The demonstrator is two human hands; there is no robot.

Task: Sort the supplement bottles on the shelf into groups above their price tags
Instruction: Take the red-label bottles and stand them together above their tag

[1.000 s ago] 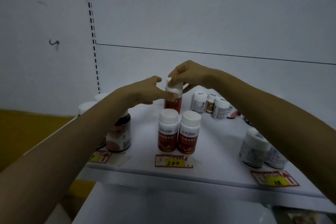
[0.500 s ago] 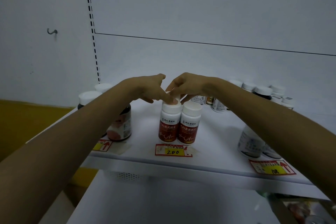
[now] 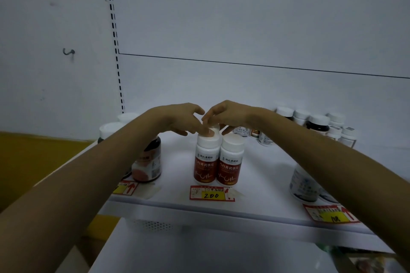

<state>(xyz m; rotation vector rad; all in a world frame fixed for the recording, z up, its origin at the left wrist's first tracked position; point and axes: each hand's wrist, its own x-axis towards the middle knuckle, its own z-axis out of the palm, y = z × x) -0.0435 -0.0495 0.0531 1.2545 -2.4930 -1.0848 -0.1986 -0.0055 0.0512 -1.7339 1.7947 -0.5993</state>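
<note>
Shelf [image 3: 261,186]: I look down on a white shelf with bottles standing in groups and price tags along its front edge.
Red pair: two red bottles stand touching side by side, just behind the 200 tag [image 3: 211,193]. I call them left red [image 3: 206,159] and right red [image 3: 230,162].
Axis: both stand upright, long axis vertical, white caps up, labels facing me.
Third bottle [image 3: 214,129]: right behind the pair I see only a white cap; it too seems upright, body hidden by the front two.
Left hand [image 3: 177,118]: it reaches in over the pair with fingers loosely spread, and one fingertip [image 3: 207,132] lies on the cap of left red. It closes on nothing.
Right hand [image 3: 228,114]: fingers curl down around the cap of the third bottle, thumb on its near right side. I cannot tell whether they truly pinch it or only touch.
Dark jar [image 3: 147,162]: stands upright at left, behind the left tag [image 3: 126,187], partly hidden by my left forearm.
White jars [image 3: 305,186]: at the right front, behind the 108 tag [image 3: 331,216], under my right forearm.
Back group [image 3: 317,124]: more bottles stand at the far right rear, well apart from the red ones.
</note>
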